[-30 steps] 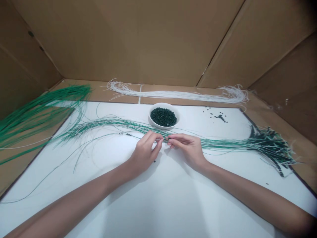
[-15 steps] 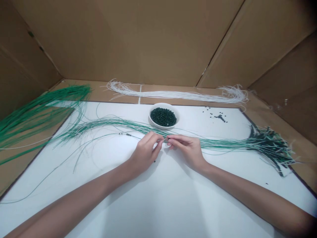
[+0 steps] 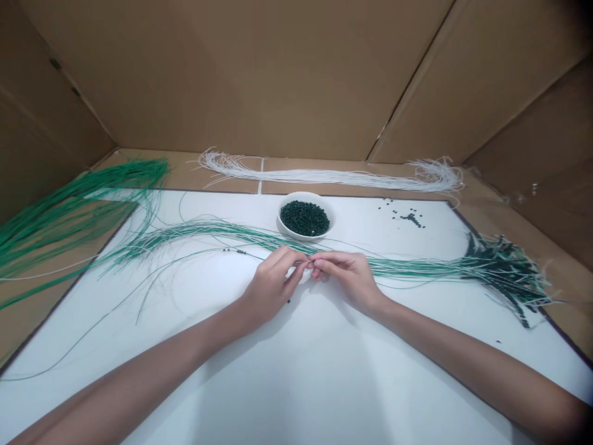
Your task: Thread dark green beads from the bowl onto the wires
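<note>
My left hand (image 3: pixel 273 281) pinches a thin green cord (image 3: pixel 252 256) between thumb and forefinger, just in front of the bowl. Several dark green beads (image 3: pixel 241 251) are threaded on this cord, left of the hand. Opposite it, my right hand (image 3: pixel 352 278) is closed in a pinch, its fingertips touching or nearly touching those of the left. What lies between the right fingertips is too small to make out. A white bowl (image 3: pixel 307 237) full of dark green beads (image 3: pixel 304 217) stands right behind both hands. A bundle of green and white cords (image 3: pixel 222 227) runs beneath and behind the hands.
At the right, the bundle ends in a cluster of beaded tips (image 3: pixel 504 272). Loose beads (image 3: pixel 411 219) lie at the back right. White cords (image 3: pixel 333 177) stretch along the back on cardboard (image 3: pixel 185 161); green strands (image 3: pixel 92 201) spread at the left. Cardboard walls (image 3: pixel 259 80) surround the white board (image 3: pixel 287 383).
My right hand has shifted slightly left, closing the small gap between the two hands' fingertips. My left hand has barely moved and keeps its pinch on the cord.
</note>
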{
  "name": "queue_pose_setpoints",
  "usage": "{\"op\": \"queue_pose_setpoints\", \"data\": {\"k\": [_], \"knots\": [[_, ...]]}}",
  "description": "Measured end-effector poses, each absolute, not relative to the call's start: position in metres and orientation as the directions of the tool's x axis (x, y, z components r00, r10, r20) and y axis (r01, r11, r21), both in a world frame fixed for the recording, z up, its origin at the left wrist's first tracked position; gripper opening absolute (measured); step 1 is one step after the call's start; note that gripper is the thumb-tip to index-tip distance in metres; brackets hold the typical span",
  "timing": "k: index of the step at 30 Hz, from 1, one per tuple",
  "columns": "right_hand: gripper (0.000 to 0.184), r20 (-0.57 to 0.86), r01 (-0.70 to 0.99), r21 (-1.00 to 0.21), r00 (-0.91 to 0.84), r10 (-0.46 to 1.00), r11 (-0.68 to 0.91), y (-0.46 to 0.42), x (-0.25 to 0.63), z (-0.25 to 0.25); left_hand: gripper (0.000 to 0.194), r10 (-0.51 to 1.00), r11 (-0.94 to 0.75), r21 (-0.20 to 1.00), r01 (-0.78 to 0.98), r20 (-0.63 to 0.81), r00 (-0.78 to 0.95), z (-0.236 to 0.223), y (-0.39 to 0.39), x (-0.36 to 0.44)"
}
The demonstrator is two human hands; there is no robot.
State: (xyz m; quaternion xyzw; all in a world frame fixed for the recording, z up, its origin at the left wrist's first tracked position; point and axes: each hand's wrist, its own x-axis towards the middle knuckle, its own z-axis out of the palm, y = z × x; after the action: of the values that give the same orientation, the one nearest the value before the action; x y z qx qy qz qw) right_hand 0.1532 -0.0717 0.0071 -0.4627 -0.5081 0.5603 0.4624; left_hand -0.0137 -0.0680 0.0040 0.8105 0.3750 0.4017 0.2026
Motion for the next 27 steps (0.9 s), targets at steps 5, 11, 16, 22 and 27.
{"op": "queue_pose_setpoints", "data": {"k": [5, 11, 16, 22, 27], "knots": [[0.012, -0.063, -0.125, -0.989, -0.145, 0.987, -0.081, -0.0713, 0.1513, 0.0082, 0.009, 0.782, -0.623, 0.643, 0.446, 0.485, 0.393, 0.0068, -0.0684, -0.0139], [0.011, -0.059, -0.123, -0.989, -0.146, 0.988, -0.078, -0.0722, 0.1517, 0.0086, 0.009, 0.785, -0.618, 0.642, 0.454, 0.471, 0.402, 0.0071, -0.0684, -0.0149], [0.014, -0.077, -0.069, -0.994, -0.155, 0.985, -0.088, -0.074, 0.1511, 0.0092, 0.008, 0.793, -0.609, 0.638, 0.471, 0.472, 0.386, 0.0064, -0.0691, -0.0152], [0.015, -0.069, -0.061, -0.995, -0.124, 0.99, -0.077, -0.075, 0.1487, 0.0098, 0.008, 0.78, -0.625, 0.631, 0.459, 0.476, 0.406, 0.0068, -0.0682, -0.0142], [0.017, -0.048, -0.012, -0.999, -0.101, 0.994, -0.05, -0.0759, 0.1501, 0.0101, 0.009, 0.777, -0.628, 0.635, 0.45, 0.478, 0.41, 0.0077, -0.0691, -0.0146]]}}
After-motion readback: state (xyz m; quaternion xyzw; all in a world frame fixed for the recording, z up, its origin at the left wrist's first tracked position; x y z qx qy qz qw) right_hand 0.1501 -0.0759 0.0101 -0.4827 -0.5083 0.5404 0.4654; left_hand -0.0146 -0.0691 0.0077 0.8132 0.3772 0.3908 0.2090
